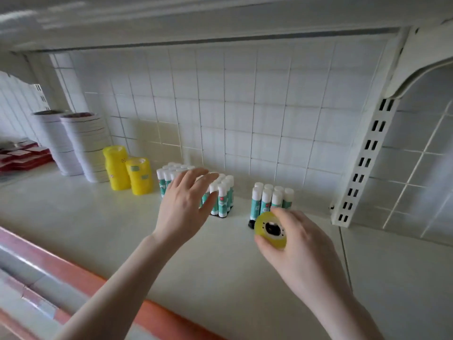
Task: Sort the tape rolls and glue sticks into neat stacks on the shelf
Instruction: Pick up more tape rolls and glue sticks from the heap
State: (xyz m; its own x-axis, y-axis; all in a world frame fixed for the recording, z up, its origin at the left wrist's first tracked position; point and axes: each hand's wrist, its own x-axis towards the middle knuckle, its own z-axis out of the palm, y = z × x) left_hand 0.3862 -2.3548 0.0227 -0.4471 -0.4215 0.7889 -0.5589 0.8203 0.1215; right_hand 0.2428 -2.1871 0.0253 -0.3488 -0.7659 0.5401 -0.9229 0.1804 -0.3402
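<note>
A: right hand (301,244) pinching a yellow tape roll (270,229), core hole facing camera. left hand (186,204) spread, holding nothing, over the glue sticks (221,195)

B: target?

A: yellow tape stacks (130,173), far left past the left hand, so a cross-body reach or a handoff

yellow tape rolls (128,169), teal-and-white glue sticks (270,200), white gridded back panel (245,106), red-orange shelf edge (81,273)

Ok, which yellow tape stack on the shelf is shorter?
The right-hand yellow tape stack, nearer the glue sticks; the left yellow stack beside it stands taller.
</note>
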